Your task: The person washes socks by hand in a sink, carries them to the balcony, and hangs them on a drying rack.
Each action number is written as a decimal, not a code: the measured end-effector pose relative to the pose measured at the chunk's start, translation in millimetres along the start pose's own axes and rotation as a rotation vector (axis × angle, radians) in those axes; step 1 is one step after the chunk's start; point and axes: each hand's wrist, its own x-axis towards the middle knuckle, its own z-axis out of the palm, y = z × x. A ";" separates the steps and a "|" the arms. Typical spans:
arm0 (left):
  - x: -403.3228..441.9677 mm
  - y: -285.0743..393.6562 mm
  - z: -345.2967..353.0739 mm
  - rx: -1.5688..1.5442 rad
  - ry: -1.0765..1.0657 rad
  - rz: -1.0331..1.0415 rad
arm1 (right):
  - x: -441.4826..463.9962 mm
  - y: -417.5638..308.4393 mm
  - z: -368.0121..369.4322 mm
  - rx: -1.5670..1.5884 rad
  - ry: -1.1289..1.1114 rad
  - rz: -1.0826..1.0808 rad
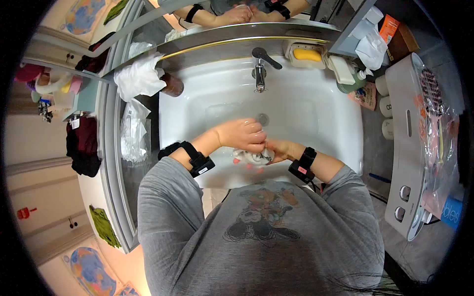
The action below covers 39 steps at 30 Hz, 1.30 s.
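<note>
Over the near part of a white washbasin (pixel 326 113), my left hand (pixel 242 134) is closed, fingers curled down onto a small bunched white cloth (pixel 254 157). The cloth has dark marks and pink patches along its lower edge; its exact kind is hard to make out. From the other side my right hand (pixel 281 149) grips the same cloth, its fingers partly hidden behind it. Both hands look wet and meet close together. Just beyond them lies the drain (pixel 262 119), and past that stands the chrome tap (pixel 259 74) with a dark lever.
Behind the basin, a yellow soap bar (pixel 306 55) sits in a dish. A white soap box (pixel 341 70) and a green pump bottle (pixel 351 84) stand at the right corner. White tissue (pixel 139 76) and a brown bottle (pixel 173 85) are at the left. A mirror runs along the back.
</note>
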 end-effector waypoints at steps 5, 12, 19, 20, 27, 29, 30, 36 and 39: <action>-4.7 16.8 23.2 0.116 -0.156 -0.194 | -0.4 9.3 -11.2 -0.259 0.363 0.209; 0.2 49.5 60.6 -0.141 -0.461 -1.052 | 1.7 -3.0 -44.6 -1.466 0.878 0.240; 1.1 43.5 70.4 -0.663 -0.107 -1.580 | 9.6 -54.2 -20.0 -2.288 0.648 0.102; -2.9 45.4 77.4 -0.869 0.049 -1.629 | 10.8 -59.4 -15.0 -2.287 0.642 0.104; 22.1 58.0 51.5 -2.040 0.625 -2.034 | 17.5 -65.0 -14.6 -2.488 0.488 -0.081; 16.7 64.8 55.1 -2.439 0.831 -1.851 | 17.8 -61.5 -19.1 -2.485 0.473 -0.092; 15.1 67.1 57.4 -2.449 0.846 -1.848 | 18.4 -59.0 -24.1 -2.468 0.474 -0.152; 6.3 81.2 65.0 -2.862 1.133 -1.481 | 16.7 -39.9 -34.4 -2.346 0.504 -0.188; -8.1 81.2 77.8 -2.988 0.987 -1.474 | 12.3 -27.0 -41.9 -2.222 0.585 -0.094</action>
